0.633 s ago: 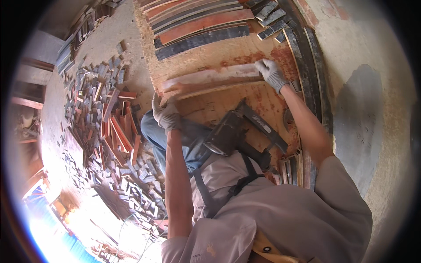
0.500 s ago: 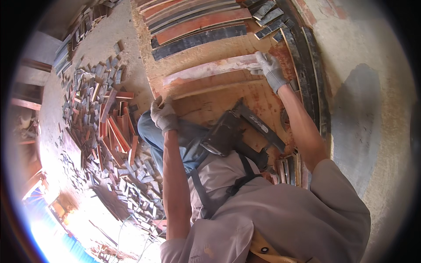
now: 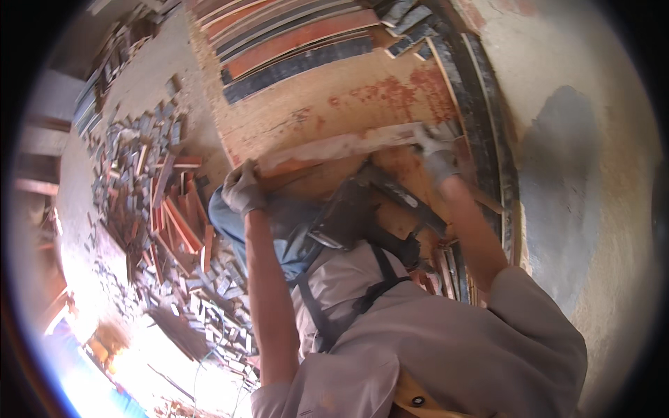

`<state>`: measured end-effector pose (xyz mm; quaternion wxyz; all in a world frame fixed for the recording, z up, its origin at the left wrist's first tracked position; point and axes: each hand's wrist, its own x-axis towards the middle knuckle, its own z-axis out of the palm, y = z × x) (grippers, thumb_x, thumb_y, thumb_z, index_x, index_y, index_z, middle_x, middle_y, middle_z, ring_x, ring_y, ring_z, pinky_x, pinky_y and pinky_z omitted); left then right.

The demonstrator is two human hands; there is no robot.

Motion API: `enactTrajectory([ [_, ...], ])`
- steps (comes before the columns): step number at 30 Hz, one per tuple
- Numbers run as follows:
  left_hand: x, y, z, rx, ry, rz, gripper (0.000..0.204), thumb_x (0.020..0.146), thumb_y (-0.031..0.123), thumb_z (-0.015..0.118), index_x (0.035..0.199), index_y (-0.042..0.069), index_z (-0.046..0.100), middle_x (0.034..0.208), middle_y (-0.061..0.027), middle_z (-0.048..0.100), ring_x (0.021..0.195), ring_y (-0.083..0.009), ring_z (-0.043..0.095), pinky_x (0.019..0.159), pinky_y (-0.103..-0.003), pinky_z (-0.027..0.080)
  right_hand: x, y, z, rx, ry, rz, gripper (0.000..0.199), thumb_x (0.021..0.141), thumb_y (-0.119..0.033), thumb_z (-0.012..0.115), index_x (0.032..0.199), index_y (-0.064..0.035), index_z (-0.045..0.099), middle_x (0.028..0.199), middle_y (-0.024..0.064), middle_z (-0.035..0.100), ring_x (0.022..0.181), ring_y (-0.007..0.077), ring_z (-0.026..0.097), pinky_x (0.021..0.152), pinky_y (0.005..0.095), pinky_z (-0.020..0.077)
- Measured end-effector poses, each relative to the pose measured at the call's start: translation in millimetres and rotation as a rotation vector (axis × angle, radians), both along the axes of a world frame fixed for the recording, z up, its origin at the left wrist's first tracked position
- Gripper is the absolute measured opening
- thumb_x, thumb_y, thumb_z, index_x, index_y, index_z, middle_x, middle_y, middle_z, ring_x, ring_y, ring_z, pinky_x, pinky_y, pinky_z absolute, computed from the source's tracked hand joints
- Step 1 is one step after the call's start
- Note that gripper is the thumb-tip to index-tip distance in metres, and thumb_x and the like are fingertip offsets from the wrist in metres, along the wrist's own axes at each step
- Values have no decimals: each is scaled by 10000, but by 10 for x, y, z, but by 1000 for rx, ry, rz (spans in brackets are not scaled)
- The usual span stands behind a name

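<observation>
A long, narrow wooden strip, worn pale pink and whitish, lies crosswise over the work board in front of my lap. My right hand, in a grey-white work glove and blurred by motion, grips its right end. At the left end, my gloved left hand is closed with fingers curled around the strip's tip, beside my bent knee. Between my hands and my body lies a black nail gun, its long dark magazine slanting toward the right.
Long red and black wooden strips are lined up along the board's far side, with short dark pieces beside them. Dark long boards edge the right. A heap of wood offcuts covers the floor at left. More strips stand by my right side.
The pale strip has come nearer to my body, drawn by my right hand. My left hand has shifted slightly and now meets the strip's left end. The view has also shifted a little.
</observation>
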<state>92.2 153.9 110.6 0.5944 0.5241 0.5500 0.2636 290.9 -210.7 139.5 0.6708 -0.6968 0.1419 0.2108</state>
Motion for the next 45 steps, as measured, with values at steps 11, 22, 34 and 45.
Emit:
enactTrajectory([
  [11, -95, -10, 96, 204, 272, -136, 221, 953, 211, 763, 947, -9, 777, 743, -37, 712, 642, -93, 590, 601, -264, 493, -110, 320, -172, 12, -61, -51, 270, 997, -216, 732, 1158, 1, 729, 866, 16, 739, 658, 93, 673, 586, 236, 554],
  [22, -243, -44, 217, 168, 192, -283, 326, 899, 168, 815, 1158, -23, 770, 952, -29, 755, 813, -74, 635, 745, -227, 520, -110, 400, -116, -93, -144, -1, 229, 999, -148, 683, 1132, 31, 735, 871, 29, 738, 692, 100, 698, 602, 234, 543],
  [34, -300, -107, 417, 88, 215, -221, 299, 869, 80, 834, 1128, -55, 766, 936, -25, 719, 838, -110, 670, 753, -257, 599, -305, 414, -116, -41, -77, -85, 273, 986, -107, 723, 1199, 63, 708, 900, 53, 747, 694, 111, 691, 622, 247, 571],
  [45, -254, -91, 428, -7, 148, -158, 297, 867, 41, 827, 1141, -49, 758, 1007, -90, 745, 860, -160, 706, 754, -288, 638, -330, 346, -152, -8, -105, -102, 232, 979, -68, 724, 1168, 66, 714, 969, 77, 754, 761, 122, 699, 632, 260, 579],
])
